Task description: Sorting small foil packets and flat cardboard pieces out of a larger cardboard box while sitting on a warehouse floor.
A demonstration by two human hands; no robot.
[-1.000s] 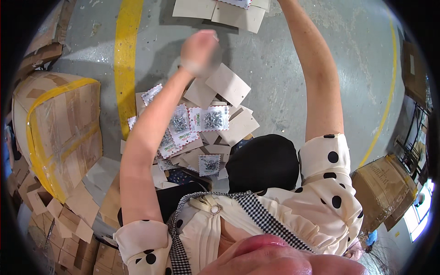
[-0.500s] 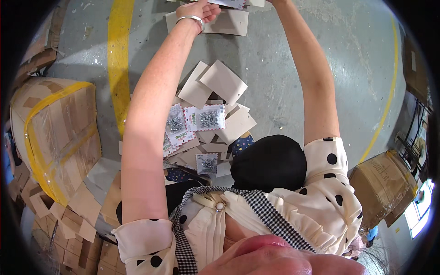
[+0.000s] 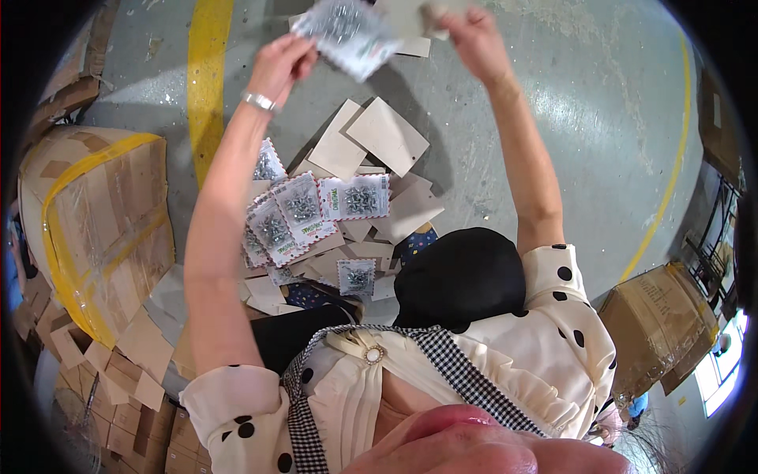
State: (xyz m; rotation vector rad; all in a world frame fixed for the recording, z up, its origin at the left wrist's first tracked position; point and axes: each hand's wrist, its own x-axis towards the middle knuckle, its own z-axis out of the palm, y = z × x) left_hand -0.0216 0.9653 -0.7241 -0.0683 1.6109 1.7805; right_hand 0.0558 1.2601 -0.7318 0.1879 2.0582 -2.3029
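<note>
At the far side, my left hand [image 3: 283,67] pinches the corner of a clear pack [image 3: 347,33] of small silver pieces with a white printed card. The pack is blurred by motion. To its right, my right hand [image 3: 480,43] is closed on a greyish-beige card [image 3: 432,20], also smeared, so its outline is hard to make out. Between my arms lies a loose heap of plain beige cards [image 3: 387,136]. On the heap's left side rest several similar packs [image 3: 302,207], overlapping one another. A smaller pack [image 3: 357,276] lies nearest me.
Another beige card [image 3: 414,47] lies on the grey floor [image 3: 600,158] beneath my hands. A large taped carton [image 3: 110,229] stands at the left beside a yellow floor line [image 3: 207,95]. Smaller cartons [image 3: 126,423] are piled below it. Another carton [image 3: 659,328] stands at the right.
My left hand has drawn left and nearer, lifting a pack off the far cards. My right hand has come nearer into view, gripping a card. More packs on the heap are uncovered.
</note>
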